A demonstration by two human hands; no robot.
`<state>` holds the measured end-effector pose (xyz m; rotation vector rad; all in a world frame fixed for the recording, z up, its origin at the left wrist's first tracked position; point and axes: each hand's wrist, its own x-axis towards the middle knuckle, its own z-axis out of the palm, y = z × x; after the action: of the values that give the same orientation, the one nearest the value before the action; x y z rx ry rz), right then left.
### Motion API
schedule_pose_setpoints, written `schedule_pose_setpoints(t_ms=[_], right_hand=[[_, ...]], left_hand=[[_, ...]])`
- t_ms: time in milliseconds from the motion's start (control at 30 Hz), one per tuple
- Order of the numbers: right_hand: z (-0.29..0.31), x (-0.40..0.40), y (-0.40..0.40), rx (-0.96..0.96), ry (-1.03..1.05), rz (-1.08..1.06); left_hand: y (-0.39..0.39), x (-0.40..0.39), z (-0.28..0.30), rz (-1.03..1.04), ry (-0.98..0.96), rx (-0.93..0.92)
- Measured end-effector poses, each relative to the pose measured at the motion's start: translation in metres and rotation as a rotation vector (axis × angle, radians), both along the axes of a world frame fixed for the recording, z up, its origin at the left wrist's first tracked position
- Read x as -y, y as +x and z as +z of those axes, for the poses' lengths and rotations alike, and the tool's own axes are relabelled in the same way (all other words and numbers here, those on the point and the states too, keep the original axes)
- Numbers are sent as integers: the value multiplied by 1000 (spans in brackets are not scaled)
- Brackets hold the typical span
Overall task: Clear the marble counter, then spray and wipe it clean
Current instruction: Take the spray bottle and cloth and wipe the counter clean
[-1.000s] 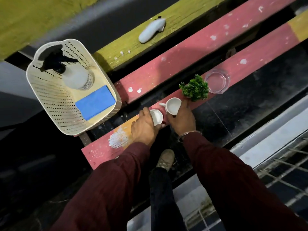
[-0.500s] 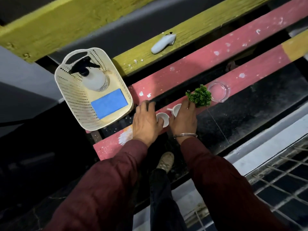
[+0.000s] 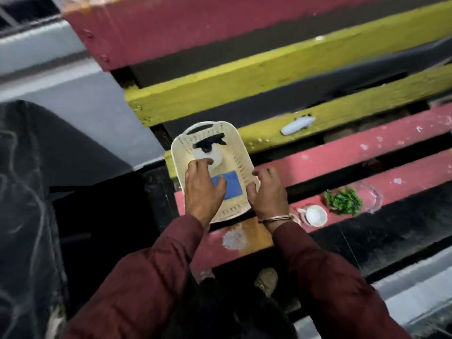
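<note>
A cream perforated basket (image 3: 241,152) sits at the left end of the red plank. It holds a white spray bottle with a black trigger (image 3: 210,143) and a folded blue cloth (image 3: 232,184). My left hand (image 3: 203,189) hovers over the basket, fingertips touching the bottle's body and thumb over the cloth. My right hand (image 3: 266,192) rests against the basket's right rim with its fingers spread. Two small white cups (image 3: 315,215) stand just right of my right wrist, one partly hidden. Beyond them are a green plant sprig (image 3: 343,200) and a clear glass dish (image 3: 371,196), beside the black marble counter (image 3: 391,228).
Red and yellow painted planks run diagonally behind the counter. A small white object (image 3: 297,124) lies on a yellow plank (image 3: 342,111). My shoe (image 3: 266,281) shows below. A grey ledge (image 3: 415,289) borders the counter at the lower right.
Both hands left the two cups and moved left onto the basket. The cups stay on the plank. The view swung left and tilted up.
</note>
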<state>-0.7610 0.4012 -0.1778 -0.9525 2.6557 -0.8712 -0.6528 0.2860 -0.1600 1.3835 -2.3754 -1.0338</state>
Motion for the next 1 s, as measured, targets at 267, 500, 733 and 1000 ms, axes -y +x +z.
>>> schedule_pose_setpoints(t_ms=[267, 500, 733, 1000], right_hand=[[-35, 70, 8, 216, 425, 263], [-85, 98, -8, 108, 659, 438], [-124, 103, -11, -108, 728, 530], [-110, 109, -16, 150, 738, 542]], left_hand=[[-8, 71, -28, 82, 188, 15], [-26, 96, -77, 190, 364, -185], [-50, 91, -98, 281, 468, -289], [-59, 90, -105, 285, 452, -362]])
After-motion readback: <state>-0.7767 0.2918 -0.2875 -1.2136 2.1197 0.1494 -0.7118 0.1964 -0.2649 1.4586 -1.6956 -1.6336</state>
